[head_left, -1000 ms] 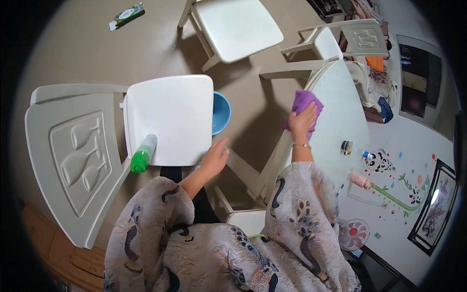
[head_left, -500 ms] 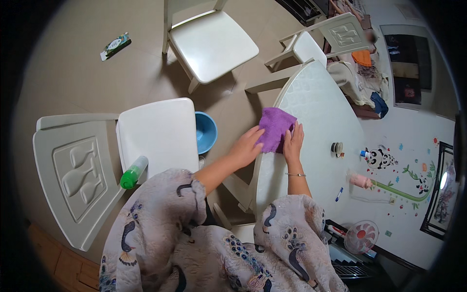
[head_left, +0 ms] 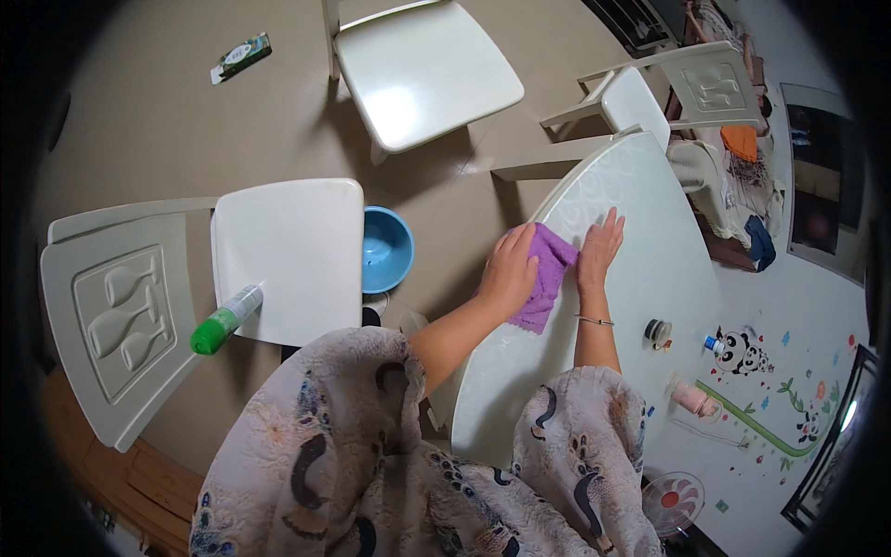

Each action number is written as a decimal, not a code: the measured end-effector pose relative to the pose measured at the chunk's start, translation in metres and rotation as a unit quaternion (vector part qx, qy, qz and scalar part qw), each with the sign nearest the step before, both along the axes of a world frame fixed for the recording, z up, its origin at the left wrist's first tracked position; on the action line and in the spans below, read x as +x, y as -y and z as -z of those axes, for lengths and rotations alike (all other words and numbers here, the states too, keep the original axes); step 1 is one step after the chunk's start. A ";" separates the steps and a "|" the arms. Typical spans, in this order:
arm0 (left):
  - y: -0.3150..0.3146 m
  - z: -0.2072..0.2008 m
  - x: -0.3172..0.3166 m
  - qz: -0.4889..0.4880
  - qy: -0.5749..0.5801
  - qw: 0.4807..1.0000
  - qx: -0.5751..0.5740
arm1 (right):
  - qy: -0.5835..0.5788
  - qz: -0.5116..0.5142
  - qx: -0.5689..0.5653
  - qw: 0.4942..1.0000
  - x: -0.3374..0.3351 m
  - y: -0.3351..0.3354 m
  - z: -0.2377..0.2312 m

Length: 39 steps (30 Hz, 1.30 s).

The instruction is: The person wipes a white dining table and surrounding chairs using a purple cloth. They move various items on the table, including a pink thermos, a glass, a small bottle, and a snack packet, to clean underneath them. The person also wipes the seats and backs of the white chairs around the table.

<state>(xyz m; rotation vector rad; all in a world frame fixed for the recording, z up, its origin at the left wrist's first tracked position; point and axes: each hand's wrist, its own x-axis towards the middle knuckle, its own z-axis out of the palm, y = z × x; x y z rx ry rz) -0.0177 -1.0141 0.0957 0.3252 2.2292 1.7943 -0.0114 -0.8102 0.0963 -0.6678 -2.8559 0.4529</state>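
A purple cloth (head_left: 548,286) lies bunched near the curved edge of the pale table (head_left: 640,195). My left hand (head_left: 510,271) presses on it from the left, fingers curled over its upper part. Against the cloth's right side rests my right hand (head_left: 600,252), flat on the tabletop with its fingers stretched out and holding nothing; a thin bracelet circles that wrist.
Left of the table stands a white chair (head_left: 297,213) with a green-capped spray can (head_left: 225,320) lying on its seat. A blue basin (head_left: 388,251) is beside it. Another white chair (head_left: 427,70) stands farther off. A small jar (head_left: 658,331) sits at the table's right side.
My left hand has slid further onto the cloth, which is now more bunched. My right hand has moved slightly right, and the whole view has shifted.
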 end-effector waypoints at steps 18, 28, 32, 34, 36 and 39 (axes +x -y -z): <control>0.011 0.014 -0.053 0.097 0.060 0.991 0.077 | -0.031 -0.008 0.010 0.999 -0.011 0.001 0.005; 0.007 0.024 -0.066 0.110 0.106 0.984 0.095 | -0.020 -0.014 0.027 0.999 -0.010 0.004 0.002; 0.040 0.021 -0.028 0.090 0.066 0.986 0.124 | -0.024 -0.023 0.026 0.999 -0.016 0.013 -0.005; 0.050 0.033 -0.008 0.100 0.100 0.978 0.154 | -0.022 0.002 0.028 0.999 -0.004 0.013 -0.005; 0.056 0.043 -0.008 0.084 0.156 0.972 0.157 | -0.026 -0.003 0.018 1.000 -0.013 0.012 -0.004; 0.038 0.085 -0.007 -0.004 0.273 0.959 0.080 | -0.022 -0.008 0.020 1.000 -0.016 0.014 -0.004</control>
